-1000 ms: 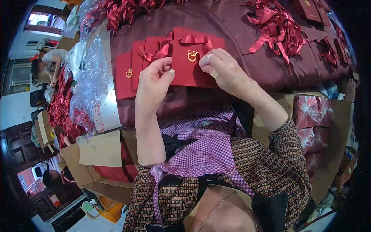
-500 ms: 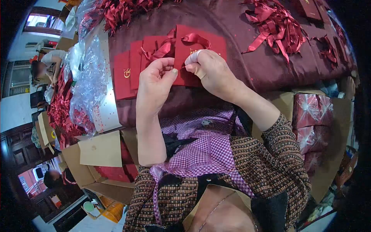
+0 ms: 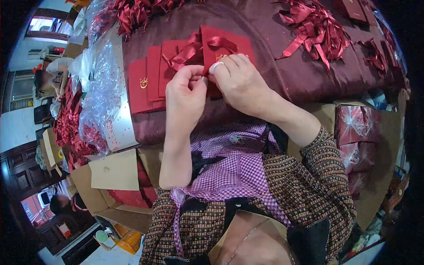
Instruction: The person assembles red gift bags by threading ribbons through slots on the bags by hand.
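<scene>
A flat red gift bag [image 3: 238, 42] with gold print and a dark red ribbon loop [image 3: 222, 43] lies on the cloth-covered table in front of me. My left hand [image 3: 187, 90] pinches at its left edge, thumb and forefinger together. Right beside it, the curled fingers of my right hand [image 3: 243, 81] grip the same edge, partly covering the gold print. White tape wraps one finger of the right hand. The fingertips nearly meet, and whatever small part lies between them is hidden. Overlapping red bags [image 3: 139, 84] lie to the left, with a ribbon [image 3: 187, 53] across them.
Heaps of red ribbon [image 3: 316, 33] lie at the back of the maroon cloth [image 3: 265, 20]. Clear plastic wrap [image 3: 101, 92] is on the left. Open cartons with red goods stand at left [image 3: 84, 185] and right [image 3: 386, 150]. Another person [image 3: 57, 73] sits far left.
Both hands have come closer together at the bag's edge. My left hand shifted right, and the bag has tilted and moved slightly left.
</scene>
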Demonstrator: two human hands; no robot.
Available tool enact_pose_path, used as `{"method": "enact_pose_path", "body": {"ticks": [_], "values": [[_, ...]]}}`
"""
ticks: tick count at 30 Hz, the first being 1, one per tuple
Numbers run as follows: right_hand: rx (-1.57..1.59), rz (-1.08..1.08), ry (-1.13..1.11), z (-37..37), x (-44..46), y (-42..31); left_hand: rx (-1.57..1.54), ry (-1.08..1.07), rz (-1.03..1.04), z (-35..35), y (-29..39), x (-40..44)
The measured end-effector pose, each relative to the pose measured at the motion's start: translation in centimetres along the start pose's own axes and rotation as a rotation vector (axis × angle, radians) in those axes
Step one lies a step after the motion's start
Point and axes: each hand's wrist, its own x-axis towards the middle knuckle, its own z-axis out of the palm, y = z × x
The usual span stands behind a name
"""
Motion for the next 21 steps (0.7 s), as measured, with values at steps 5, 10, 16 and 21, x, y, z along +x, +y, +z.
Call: {"method": "enact_pose_path", "body": {"ticks": [5,10,16,21], "values": [[0.257,0.131,0.002,0.4,0.3,0.3,0.04,0.101,0.142,0.7,-0.4,-0.4],[0.699,0.316,0.049,0.1,0.4,0.4,-0.137,0.104,0.074,0.2,0.2,-0.2],[0.653,0.358,-0.002,-0.7,-0.2,1.1,-0.247,0.077,0.025,-0.2,0.1,0.1],[0.468,0.217,0.117,-0.2,-0.2,1.4,-0.284,0.091,0.023,-0.2,0.2,0.0]]}}
